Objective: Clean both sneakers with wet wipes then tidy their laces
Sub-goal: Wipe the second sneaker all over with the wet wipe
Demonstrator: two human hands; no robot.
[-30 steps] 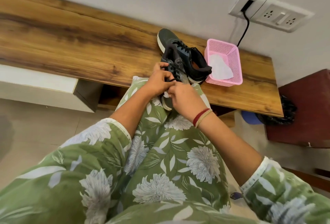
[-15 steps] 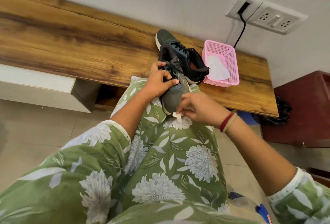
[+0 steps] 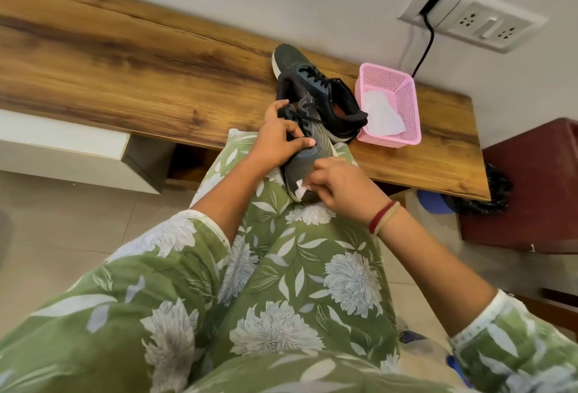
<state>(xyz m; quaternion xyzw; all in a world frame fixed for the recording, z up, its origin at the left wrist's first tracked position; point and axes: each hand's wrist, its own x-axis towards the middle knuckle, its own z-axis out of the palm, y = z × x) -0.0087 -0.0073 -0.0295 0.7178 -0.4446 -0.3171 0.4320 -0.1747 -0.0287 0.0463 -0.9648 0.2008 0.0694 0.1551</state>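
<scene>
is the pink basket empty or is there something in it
Not empty: the pink basket on the wooden bench holds a crumpled white wipe lying on its floor.

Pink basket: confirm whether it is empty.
No, the pink basket on the wooden bench holds a white wipe.

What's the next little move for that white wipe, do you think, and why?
Probably a short rub of the wipe across the toe of the sneaker. The right hand pinches the wipe right against the toe, and the left hand holds the shoe at its laced part, so it looks braced for wiping.
</scene>
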